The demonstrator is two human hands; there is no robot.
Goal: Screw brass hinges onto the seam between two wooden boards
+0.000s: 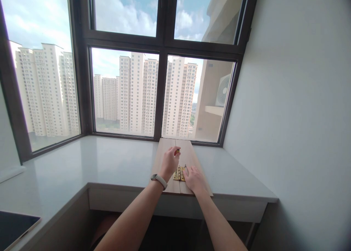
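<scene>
Hands first: left hand [170, 160] raised over the boards, fingertips pinching a small red-and-yellow piece [177, 152], maybe a tool handle; too small to name. Right hand [194, 178] low, palm down, fingers loosely bent at the hinge's right edge; couldn't tell whether thumb and finger pinched anything there or just pressed.

Largest to smallest. Dark-framed window [161, 97] stood behind everything, pale wall [290, 97] on the right. White worktop [123, 159] ran below the window and turned along the left side; it carried the work and gave flat backing. Two wood-look boards [163, 148] [192, 158] lay flat side by side, long edges meeting at a narrow seam, far ends by the window frame, near ends at the worktop's front edge, likely placed there for easy reach. Dark flat device [18, 225] sat at the lower left, well apart from the work.

Brass-coloured hinge [179, 174] lay opened on the near part of the boards, knuckle roughly along the seam, one leaf per board; that placing looked meant to line it up with the join. Right hand beside it probably steadied hinge and board, while the left's fingertip grip suited fine handling. Pale-strapped watch [159, 181] on left wrist.
</scene>
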